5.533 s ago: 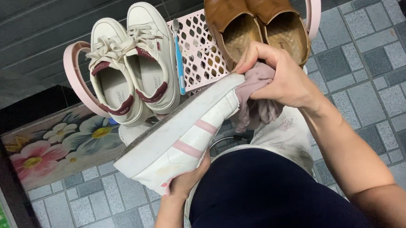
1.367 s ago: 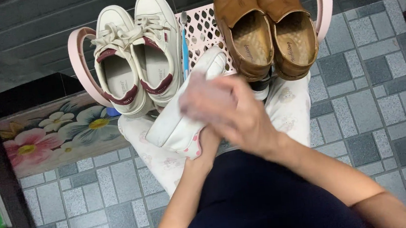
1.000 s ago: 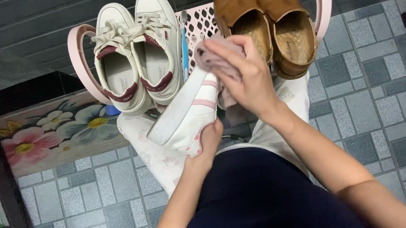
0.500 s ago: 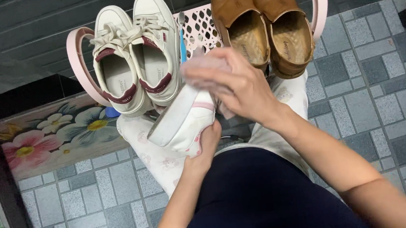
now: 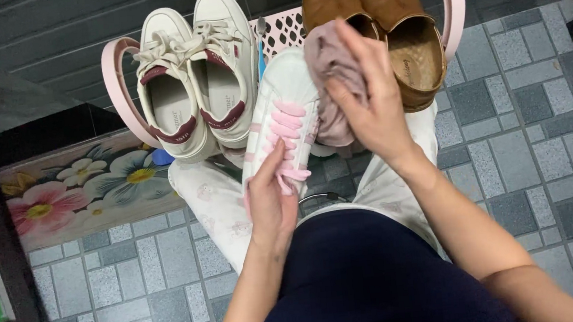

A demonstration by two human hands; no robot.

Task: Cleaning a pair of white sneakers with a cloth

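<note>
Hands at work over a white low-top sneaker with flat pink laces (image 5: 283, 123), seen from the person's own head. The left hand (image 5: 270, 207) grips the sneaker at its heel end, fingers wrapped close around the opening and the thumb lying up along the lower laces, so the shoe points away from the body with its laced top facing the camera. The right hand (image 5: 371, 105) pinches a crumpled mauve cloth (image 5: 331, 74) between thumb and bunched fingers and presses it against the sneaker's right side near the toe, the fingers held together rather than spread.

The sneaker hangs above the person's knees, which are covered in pale printed trousers (image 5: 214, 202), and its toe reaches over the near edge of a pink perforated plastic basket (image 5: 282, 27). In the basket, left of the held sneaker, sits a pair of cream lace-up sneakers with maroon collars (image 5: 192, 72); right of it, partly behind the cloth, a pair of tan leather slip-on shoes (image 5: 385, 21). A blue-handled toothbrush (image 5: 260, 39) lies between the cream pair and the held sneaker. Farther left of the sneaker, a floral doormat (image 5: 82, 189) rests on the grey block-patterned tile floor (image 5: 524, 112).
</note>
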